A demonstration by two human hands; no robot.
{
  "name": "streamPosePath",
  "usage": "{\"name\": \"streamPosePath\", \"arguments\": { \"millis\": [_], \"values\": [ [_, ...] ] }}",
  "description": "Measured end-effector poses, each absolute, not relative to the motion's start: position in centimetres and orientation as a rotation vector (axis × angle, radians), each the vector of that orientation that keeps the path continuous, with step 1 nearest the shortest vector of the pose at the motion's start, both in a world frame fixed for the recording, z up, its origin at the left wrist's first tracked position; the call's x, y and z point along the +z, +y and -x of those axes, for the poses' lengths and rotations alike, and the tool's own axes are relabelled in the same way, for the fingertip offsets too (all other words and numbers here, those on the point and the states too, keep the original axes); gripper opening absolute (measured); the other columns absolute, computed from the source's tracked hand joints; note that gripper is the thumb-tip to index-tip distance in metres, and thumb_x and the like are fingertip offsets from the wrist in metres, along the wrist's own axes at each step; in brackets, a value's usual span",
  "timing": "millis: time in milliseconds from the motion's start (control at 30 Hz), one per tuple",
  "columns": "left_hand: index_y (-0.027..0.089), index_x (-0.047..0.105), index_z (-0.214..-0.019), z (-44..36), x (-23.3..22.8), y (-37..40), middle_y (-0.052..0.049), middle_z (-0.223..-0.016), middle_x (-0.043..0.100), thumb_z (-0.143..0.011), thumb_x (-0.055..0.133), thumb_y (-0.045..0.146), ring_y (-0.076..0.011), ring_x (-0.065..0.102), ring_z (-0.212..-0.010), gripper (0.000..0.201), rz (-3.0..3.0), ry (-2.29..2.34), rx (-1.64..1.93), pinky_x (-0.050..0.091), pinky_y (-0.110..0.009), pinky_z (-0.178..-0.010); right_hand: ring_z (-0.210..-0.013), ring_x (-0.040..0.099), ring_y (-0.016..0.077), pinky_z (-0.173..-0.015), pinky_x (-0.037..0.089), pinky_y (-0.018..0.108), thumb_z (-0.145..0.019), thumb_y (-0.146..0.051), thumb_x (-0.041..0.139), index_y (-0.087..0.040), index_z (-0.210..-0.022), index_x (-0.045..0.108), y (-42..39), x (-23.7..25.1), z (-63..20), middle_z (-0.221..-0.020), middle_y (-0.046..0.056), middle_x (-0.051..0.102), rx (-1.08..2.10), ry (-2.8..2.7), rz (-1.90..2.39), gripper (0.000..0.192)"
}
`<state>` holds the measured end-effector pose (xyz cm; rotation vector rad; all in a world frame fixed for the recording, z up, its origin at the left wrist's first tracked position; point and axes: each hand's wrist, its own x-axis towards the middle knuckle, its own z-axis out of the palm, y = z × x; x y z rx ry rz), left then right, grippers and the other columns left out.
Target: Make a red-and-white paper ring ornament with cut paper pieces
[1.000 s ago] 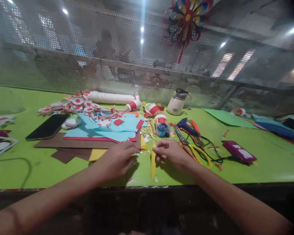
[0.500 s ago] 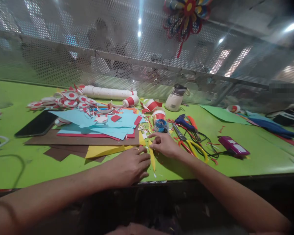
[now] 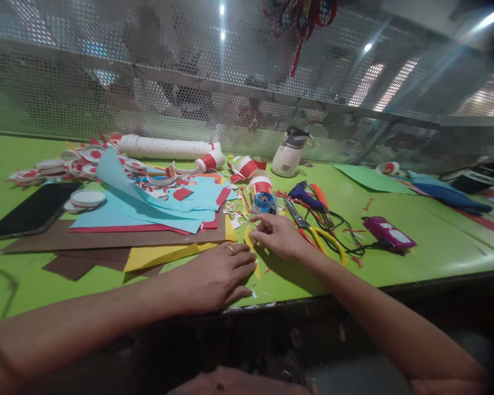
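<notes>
My left hand (image 3: 220, 274) lies palm down at the table's front edge, with its fingers stretched over the lower part of a narrow yellow paper strip (image 3: 257, 270). Close by on the right, my right hand (image 3: 282, 237) has thumb and index finger closed on the strip's upper end, which curves at the fingertips. Part of the strip is hidden under both hands. Just beyond the right hand stand a blue tape roll (image 3: 262, 203) and a red-and-white cup (image 3: 260, 185). Yellow-handled scissors (image 3: 313, 230) lie to its right.
Blue paper sheets (image 3: 164, 206) lie over brown sheets (image 3: 107, 237) on the left, near a black phone (image 3: 35, 208) and a heap of white-and-red discs (image 3: 93, 154). A bottle (image 3: 288, 153) stands behind. A glue gun (image 3: 307, 195) and a purple box with a cable (image 3: 389, 235) are rightward.
The blue sheet's left end has curled upward, uncovering white discs. The yellow strip's upper end now bends at my right fingers. My left fingers lie flatter; the camera view has shifted.
</notes>
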<state>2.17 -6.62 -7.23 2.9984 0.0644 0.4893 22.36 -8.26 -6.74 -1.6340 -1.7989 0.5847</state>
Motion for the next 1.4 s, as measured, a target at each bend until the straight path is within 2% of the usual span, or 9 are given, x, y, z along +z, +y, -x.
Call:
{"name": "streamPosePath", "arguments": {
  "millis": [133, 300, 533, 867, 1067, 1233, 1400],
  "values": [
    [0.013, 0.051, -0.118, -2.1, -7.2, -6.5, -0.015, -0.121, 0.057, -0.089, 0.043, 0.034, -0.0268, 0.045, -0.12, 0.037, -2.987, 0.078, 0.385, 0.034, -0.043, -0.1, -0.06, 0.061, 0.0141, -0.061, 0.046, 0.026, -0.084, -0.021, 0.048, -0.012, -0.104, 0.06, -9.3, -5.4, -23.7, -0.073, 0.004, 0.069, 0.479, -1.747, 1.618, 0.025],
    [0.014, 0.049, -0.121, -2.1, -7.0, -6.2, -0.014, -0.127, 0.053, -0.089, 0.042, 0.036, -0.0288, 0.043, -0.122, 0.04, -2.959, 0.117, 0.315, 0.033, -0.046, -0.101, -0.077, 0.064, 0.0162, -0.074, 0.046, 0.028, -0.087, -0.022, 0.047, -0.014, -0.099, 0.064, -11.3, -5.8, -24.5, -0.085, 0.006, 0.071, 0.305, -1.868, 1.61, 0.022],
    [0.014, 0.05, -0.12, -2.5, -6.3, -6.0, -0.013, -0.127, 0.053, -0.087, 0.046, 0.036, -0.0303, 0.039, -0.125, 0.04, -2.891, 0.126, 0.275, 0.033, -0.046, -0.102, -0.076, 0.064, 0.0148, -0.071, 0.046, 0.025, -0.085, -0.022, 0.053, -0.016, -0.087, 0.068, -11.9, -5.3, -25.3, -0.086, 0.004, 0.071, 0.24, -1.851, 1.58, 0.017],
    [0.017, 0.043, -0.13, -2.1, -6.0, -6.3, -0.01, -0.132, 0.051, -0.087, 0.045, 0.036, -0.0302, 0.038, -0.127, 0.047, -2.874, 0.222, 0.206, 0.036, -0.049, -0.102, -0.061, 0.058, 0.014, -0.06, 0.045, 0.026, -0.079, -0.022, 0.057, -0.015, -0.081, 0.07, -6.4, -1.6, -30.1, -0.072, 0.004, 0.069, 0.04, -1.768, 1.697, 0.015],
    [0.018, 0.047, -0.128, -2.6, -5.4, -5.9, -0.009, -0.129, 0.055, -0.085, 0.049, 0.037, -0.0294, 0.046, -0.122, 0.047, -2.968, 0.191, 0.178, 0.043, -0.047, -0.097, -0.063, 0.058, 0.0145, -0.057, 0.043, 0.025, -0.078, -0.022, 0.058, -0.016, -0.087, 0.071, -3.1, -0.9, -30.9, -0.075, 0.005, 0.069, -0.031, -1.947, 1.8, 0.017],
    [0.02, 0.047, -0.129, -2.5, -6.3, -5.5, -0.009, -0.129, 0.054, -0.082, 0.054, 0.043, -0.0304, 0.047, -0.12, 0.053, -3.058, 0.15, 0.297, 0.046, -0.045, -0.093, -0.069, 0.061, 0.0164, -0.06, 0.043, 0.024, -0.079, -0.017, 0.052, -0.013, -0.084, 0.072, -1.4, -1.4, -33.0, -0.08, 0.008, 0.07, -0.114, -1.932, 1.934, 0.021],
    [0.018, 0.05, -0.125, -2.4, -7.3, -5.0, -0.009, -0.128, 0.055, -0.082, 0.052, 0.047, -0.0298, 0.052, -0.115, 0.051, -3.115, 0.091, 0.425, 0.047, -0.042, -0.093, -0.07, 0.061, 0.0153, -0.06, 0.04, 0.022, -0.072, -0.011, 0.057, -0.018, -0.085, 0.072, -1.0, -3.4, -32.6, -0.081, 0.005, 0.07, -0.026, -2.231, 1.92, 0.021]
  ]
}}
